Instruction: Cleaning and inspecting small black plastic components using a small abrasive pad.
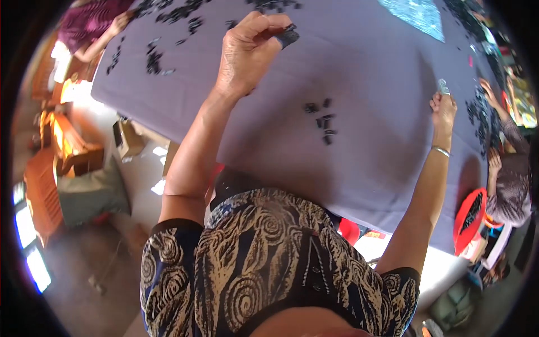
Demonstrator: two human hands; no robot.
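Note:
Raised over the table, my left hand (250, 53) pinches a small black piece (288, 37) between thumb and fingertips; its exact kind is not clear. My right hand (443, 109) reaches out to the right, its fingers closed on a small clear plastic packet (443, 86). Between the two hands, a loose group of small black pieces (325, 121) lies on the grey tablecloth (370, 163). A pile of shiny clear plastic bags (418, 17) rests at the far right of the cloth.
More black pieces (152, 62) lie scattered at the far left. A red basket (461, 236) holding black pieces stands at the right edge. One person's hand (119, 22) works at the far left; another person's hand (489, 92) is on the right. Wooden chairs (45, 191) stand left.

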